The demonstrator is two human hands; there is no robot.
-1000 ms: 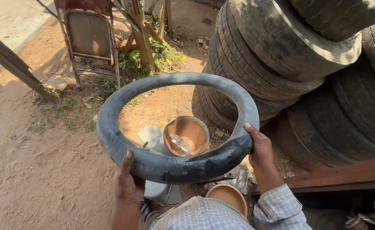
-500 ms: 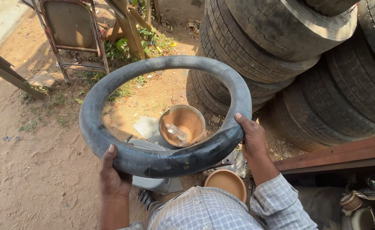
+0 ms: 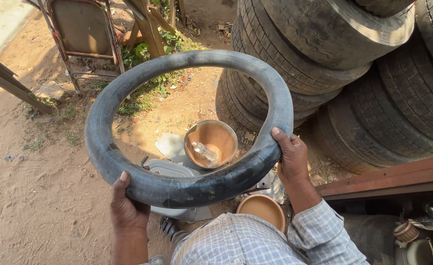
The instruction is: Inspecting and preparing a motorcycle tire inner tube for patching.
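Note:
A black inflated rubber inner tube (image 3: 128, 86) is held up flat in front of me, over the sandy ground. My left hand (image 3: 126, 208) grips its near lower-left part, thumb on top. My right hand (image 3: 290, 157) grips its right side, thumb over the upper face. Through the ring I see a brown round basin (image 3: 219, 140) on the ground with a small clear plastic bottle (image 3: 204, 152) lying in it. A second brown basin (image 3: 263, 208) sits below the tube near my checked shirt sleeve.
Large worn truck tyres (image 3: 334, 44) are stacked at the right and back. A rusty metal folding chair (image 3: 81, 34) stands at the upper left beside wooden poles (image 3: 150, 24). A red-brown metal beam (image 3: 388, 179) runs along the right. A grey plastic piece (image 3: 169, 169) lies under the tube.
The tube has stayed in both hands while the view drew slightly nearer and shifted; the tube now tilts a little higher at its far edge. Grips look the same.

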